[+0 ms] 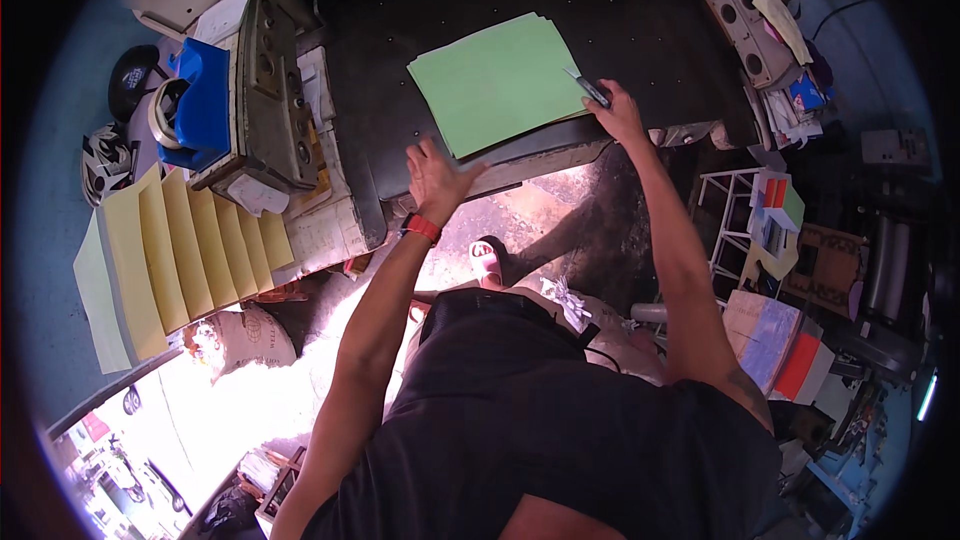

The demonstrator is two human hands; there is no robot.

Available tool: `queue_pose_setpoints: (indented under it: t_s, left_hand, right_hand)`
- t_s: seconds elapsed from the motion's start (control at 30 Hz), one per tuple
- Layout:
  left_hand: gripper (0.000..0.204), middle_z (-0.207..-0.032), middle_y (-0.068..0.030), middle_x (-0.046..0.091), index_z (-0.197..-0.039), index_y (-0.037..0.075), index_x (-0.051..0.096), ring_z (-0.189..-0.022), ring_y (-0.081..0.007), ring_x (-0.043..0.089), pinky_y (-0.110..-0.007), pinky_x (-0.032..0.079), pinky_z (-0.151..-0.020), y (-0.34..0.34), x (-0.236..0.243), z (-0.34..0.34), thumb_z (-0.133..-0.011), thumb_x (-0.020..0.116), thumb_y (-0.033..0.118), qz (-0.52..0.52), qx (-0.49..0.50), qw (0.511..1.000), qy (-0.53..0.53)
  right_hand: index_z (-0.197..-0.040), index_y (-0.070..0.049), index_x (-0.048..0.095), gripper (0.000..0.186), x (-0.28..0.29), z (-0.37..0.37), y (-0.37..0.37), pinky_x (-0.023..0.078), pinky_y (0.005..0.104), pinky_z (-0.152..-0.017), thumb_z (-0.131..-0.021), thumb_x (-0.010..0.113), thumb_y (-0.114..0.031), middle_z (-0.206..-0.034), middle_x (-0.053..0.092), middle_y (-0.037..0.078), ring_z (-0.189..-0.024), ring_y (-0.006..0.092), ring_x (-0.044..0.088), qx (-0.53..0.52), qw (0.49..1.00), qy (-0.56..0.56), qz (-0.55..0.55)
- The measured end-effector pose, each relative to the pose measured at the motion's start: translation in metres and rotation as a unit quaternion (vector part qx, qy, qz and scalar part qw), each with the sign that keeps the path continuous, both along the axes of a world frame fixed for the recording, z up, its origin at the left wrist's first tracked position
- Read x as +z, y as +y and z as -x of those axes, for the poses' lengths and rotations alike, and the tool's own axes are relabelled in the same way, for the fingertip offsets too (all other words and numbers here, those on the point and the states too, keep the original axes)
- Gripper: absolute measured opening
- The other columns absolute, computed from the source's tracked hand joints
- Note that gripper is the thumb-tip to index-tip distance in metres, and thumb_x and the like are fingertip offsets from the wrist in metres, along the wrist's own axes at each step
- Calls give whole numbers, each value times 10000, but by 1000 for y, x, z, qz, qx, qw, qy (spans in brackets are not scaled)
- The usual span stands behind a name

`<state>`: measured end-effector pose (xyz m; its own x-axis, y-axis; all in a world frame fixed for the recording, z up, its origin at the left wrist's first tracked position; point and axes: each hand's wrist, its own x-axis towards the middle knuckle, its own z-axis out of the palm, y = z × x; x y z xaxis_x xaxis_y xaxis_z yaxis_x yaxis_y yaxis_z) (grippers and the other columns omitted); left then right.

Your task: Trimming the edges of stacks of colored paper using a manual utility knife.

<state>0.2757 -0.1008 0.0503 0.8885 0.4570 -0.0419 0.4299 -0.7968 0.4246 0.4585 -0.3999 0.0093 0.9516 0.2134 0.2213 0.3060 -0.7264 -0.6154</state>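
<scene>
A stack of light green paper sheets lies slightly askew on the dark tabletop. My left hand is open at the near left corner of the stack, fingers spread and thumb stretched right along the table's front edge. A red band circles that wrist. At the stack's right edge, my right hand is closed round a dark slim tool. Its thin pale tip points up and left over the green paper; whether it is a pen or a knife I cannot tell.
Left of the tabletop stands a worn machine part with round holes, beside a blue plastic holder. Fanned yellow sheets lie nearer on the left. A similar holed part borders the right. A white wire rack stands lower right.
</scene>
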Motion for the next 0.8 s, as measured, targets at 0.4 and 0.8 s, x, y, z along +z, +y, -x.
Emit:
queue_pose_setpoints:
  t_s: [0.4,0.8]
  left_hand:
    - [448,-902,-234,700,-853,7,718,-884,-360,700,-430,569,-763,30,-17,-40,-642,866,374,-12,-89,995,53]
    - [434,-1055,-164,651,-1137,11,644,-958,-352,655,-467,527,-822,86,201,176,-818,741,288,136,-323,930,-107]
  right_hand:
    - [-1045,-50,690,531,11,45,14,536,437,-771,-657,867,-366,-959,707,214,-933,376,682,-32,995,82,49]
    - [-1119,59,613,454,37,99,38,485,357,-899,-844,773,-265,-1057,687,152,-975,222,635,-75,992,-15,-102]
